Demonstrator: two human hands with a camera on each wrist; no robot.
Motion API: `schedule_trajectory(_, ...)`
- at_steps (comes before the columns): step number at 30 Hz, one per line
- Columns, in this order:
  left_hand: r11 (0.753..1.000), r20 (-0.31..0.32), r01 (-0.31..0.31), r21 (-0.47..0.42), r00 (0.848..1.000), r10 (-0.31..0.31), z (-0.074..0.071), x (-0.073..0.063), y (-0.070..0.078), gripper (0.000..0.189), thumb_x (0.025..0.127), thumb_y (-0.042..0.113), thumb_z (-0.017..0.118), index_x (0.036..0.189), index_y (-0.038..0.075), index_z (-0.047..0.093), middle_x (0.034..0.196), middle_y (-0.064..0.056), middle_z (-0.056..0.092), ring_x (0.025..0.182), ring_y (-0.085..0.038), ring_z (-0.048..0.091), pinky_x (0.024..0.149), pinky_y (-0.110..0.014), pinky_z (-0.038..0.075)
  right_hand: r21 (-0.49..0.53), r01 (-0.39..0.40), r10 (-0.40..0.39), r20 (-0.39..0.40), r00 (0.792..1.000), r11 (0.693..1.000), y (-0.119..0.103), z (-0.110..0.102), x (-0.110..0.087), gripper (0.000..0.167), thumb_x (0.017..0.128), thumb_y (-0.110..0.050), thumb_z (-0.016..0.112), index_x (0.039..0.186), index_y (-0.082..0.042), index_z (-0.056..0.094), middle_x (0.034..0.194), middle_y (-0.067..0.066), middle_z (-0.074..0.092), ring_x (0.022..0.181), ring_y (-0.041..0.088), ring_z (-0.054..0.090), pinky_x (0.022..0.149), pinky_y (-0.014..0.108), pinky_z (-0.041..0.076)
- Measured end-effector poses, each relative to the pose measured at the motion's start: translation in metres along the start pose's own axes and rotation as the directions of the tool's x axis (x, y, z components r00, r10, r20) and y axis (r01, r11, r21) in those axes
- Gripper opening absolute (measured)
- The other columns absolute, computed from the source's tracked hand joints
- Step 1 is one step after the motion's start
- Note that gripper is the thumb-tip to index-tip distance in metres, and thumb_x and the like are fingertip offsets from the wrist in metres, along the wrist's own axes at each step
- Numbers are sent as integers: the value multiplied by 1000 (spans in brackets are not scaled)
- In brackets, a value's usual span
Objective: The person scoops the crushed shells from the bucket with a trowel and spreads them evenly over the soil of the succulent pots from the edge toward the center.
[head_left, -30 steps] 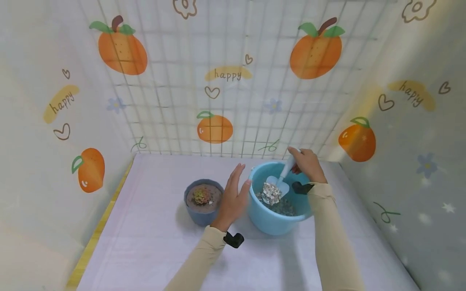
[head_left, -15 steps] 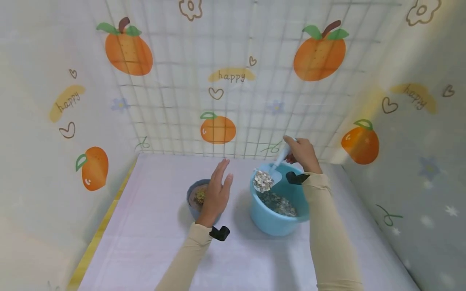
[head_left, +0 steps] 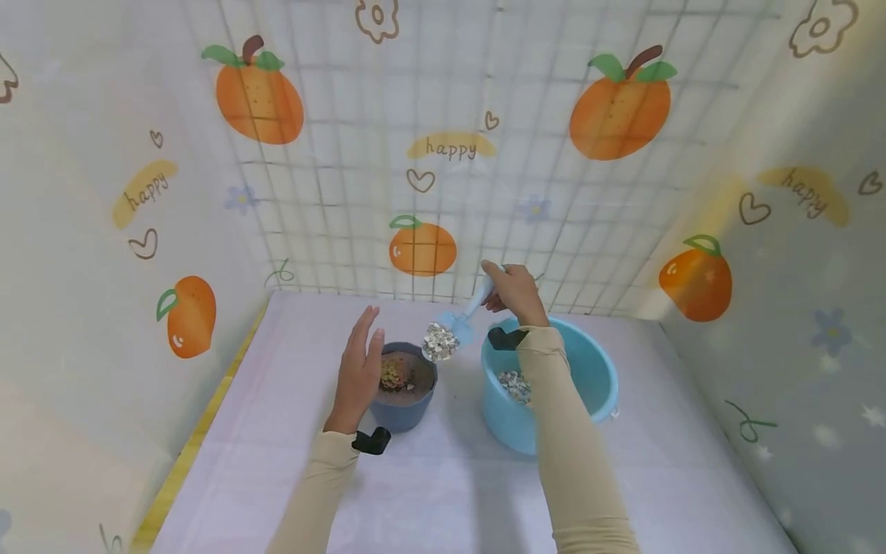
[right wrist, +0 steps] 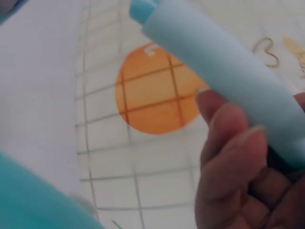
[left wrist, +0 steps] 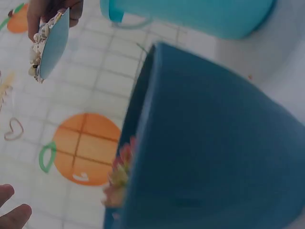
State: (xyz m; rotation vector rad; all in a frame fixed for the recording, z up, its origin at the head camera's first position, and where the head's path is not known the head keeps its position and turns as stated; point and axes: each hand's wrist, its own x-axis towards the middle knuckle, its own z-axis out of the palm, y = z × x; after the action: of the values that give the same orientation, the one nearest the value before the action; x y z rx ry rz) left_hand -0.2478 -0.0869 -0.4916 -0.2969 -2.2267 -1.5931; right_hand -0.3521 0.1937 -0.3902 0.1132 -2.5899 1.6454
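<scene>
My right hand grips the handle of a light blue scoop, seen close up as a pale handle in the right wrist view. Grey-white chips are heaped in the scoop, which is raised between the bucket and the pot, near the pot's right rim. My left hand has its fingers extended at the left side of a blue-grey flowerpot. A small reddish-green succulent sits in brown soil inside the pot. In the left wrist view the pot's wall fills much of the picture.
A light blue bucket with more chips at its bottom stands right of the pot, partly behind my right forearm. Both stand on a white-covered table. A patterned curtain over a wire grid rises behind.
The loaded scoop has risen out of the bucket and moved left toward the pot with my right hand. My left hand has moved left, from beside the bucket to the pot's left side.
</scene>
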Motion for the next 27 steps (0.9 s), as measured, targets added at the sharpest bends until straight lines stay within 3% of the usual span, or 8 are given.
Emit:
schedule_trajectory(10, 997, 0, 70, 30, 998, -70, -4, -8, -25, 61, 113, 53, 34, 161, 17, 41, 168, -4, 32, 154, -22, 25, 122, -52, 23, -38, 7, -6, 27, 1000, 999, 8, 36, -2, 53, 107, -48, 57, 92, 1, 68, 69, 17, 69, 65, 35, 71, 59, 36, 61)
schedule_trajectory(14, 993, 23, 113, 33, 993, -114, 0, -12, -34, 62, 112, 57, 33, 161, 20, 41, 168, -3, 32, 155, -21, 25, 122, -51, 22, -74, 4, -2, 28, 1000, 997, 9, 42, -4, 52, 106, -48, 58, 89, 0, 65, 68, 16, 69, 68, 38, 71, 61, 38, 61)
schedule_trajectory(21, 992, 46, 128, 17, 991, -128, 8, -18, -44, 63, 112, 57, 32, 161, 20, 41, 168, -4, 31, 155, -22, 25, 122, -53, 23, -120, -5, 8, 31, 999, 993, 13, 46, -8, 50, 107, -47, 58, 88, -1, 63, 66, 15, 68, 62, 32, 70, 58, 37, 59)
schedule_trajectory(27, 987, 57, 154, -40, 987, -151, 13, -22, -54, 55, 115, 45, 35, 161, 15, 41, 164, -7, 38, 152, -28, 31, 121, -54, 26, -159, 26, -23, 21, 1000, 987, 18, 49, -7, 49, 106, -47, 59, 86, -3, 64, 63, 13, 67, 59, 30, 68, 59, 38, 59)
